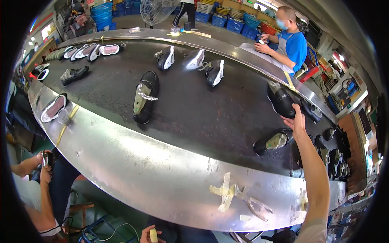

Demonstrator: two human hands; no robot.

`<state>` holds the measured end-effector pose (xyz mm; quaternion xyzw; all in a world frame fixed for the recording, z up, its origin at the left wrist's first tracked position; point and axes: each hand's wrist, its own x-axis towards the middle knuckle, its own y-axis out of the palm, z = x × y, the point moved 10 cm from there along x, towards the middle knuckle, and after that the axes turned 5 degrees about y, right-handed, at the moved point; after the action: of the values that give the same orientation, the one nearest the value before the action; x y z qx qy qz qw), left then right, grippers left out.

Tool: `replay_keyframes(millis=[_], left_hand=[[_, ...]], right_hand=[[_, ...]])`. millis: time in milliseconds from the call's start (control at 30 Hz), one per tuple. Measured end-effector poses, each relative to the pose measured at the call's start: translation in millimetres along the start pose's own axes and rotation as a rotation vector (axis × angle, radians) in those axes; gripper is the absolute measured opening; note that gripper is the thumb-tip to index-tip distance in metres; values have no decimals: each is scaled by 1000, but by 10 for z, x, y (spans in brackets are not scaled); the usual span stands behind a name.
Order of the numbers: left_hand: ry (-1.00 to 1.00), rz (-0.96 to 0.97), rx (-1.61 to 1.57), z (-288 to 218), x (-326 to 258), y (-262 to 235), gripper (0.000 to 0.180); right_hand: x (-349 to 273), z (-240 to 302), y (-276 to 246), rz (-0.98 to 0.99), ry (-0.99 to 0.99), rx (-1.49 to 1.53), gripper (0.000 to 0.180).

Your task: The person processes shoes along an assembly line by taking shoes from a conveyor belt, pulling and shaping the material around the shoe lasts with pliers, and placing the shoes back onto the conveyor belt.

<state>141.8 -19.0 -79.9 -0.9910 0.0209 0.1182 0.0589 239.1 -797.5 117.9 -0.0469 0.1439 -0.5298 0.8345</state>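
Observation:
My right hand [298, 118] reaches far over the dark conveyor belt [210, 117] at the right, its fingers closed on the end of a black shoe [282, 100]. Just beyond that shoe lies another black shoe [311, 110]. Nearer to me is a black shoe with a pale green insole [275, 141]. Low at the bottom edge my left hand [146, 235] is wrapped round a short pale yellow stick-like piece [153, 235]; its lower part is cut off by the frame. A black loafer with a silver chain [146, 97] rests mid-belt.
A metal ledge [133, 158] runs along my side, with a metal plier-like tool [257, 204] beside yellow tape [224, 191]. Several shoes stand along the far side and the right end. A masked co-worker [295, 44] sits across; another person's hands [45, 164] hold a shoe at left.

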Motion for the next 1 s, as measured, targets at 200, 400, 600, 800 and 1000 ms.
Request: replay_keyframes(millis=[200, 400, 600, 800, 1000], left_hand=[[-295, 131, -163, 241, -90, -84, 47], [-535, 554, -660, -464, -620, 757, 74], [-399, 188, -284, 629, -1285, 182, 69], [-618, 141, -618, 1025, -1486, 258, 61], [-706, 109, -687, 790, -1457, 278, 65]], right_hand=[[-2493, 485, 423, 572, -429, 51, 57], [-4651, -424, 1198, 917, -395, -371, 32], [-4739, -358, 534, 308, -1193, -639, 33], [-4175, -934, 113, 111, -1154, -1048, 41], [-4829, -1153, 185, 569, -320, -613, 29]])
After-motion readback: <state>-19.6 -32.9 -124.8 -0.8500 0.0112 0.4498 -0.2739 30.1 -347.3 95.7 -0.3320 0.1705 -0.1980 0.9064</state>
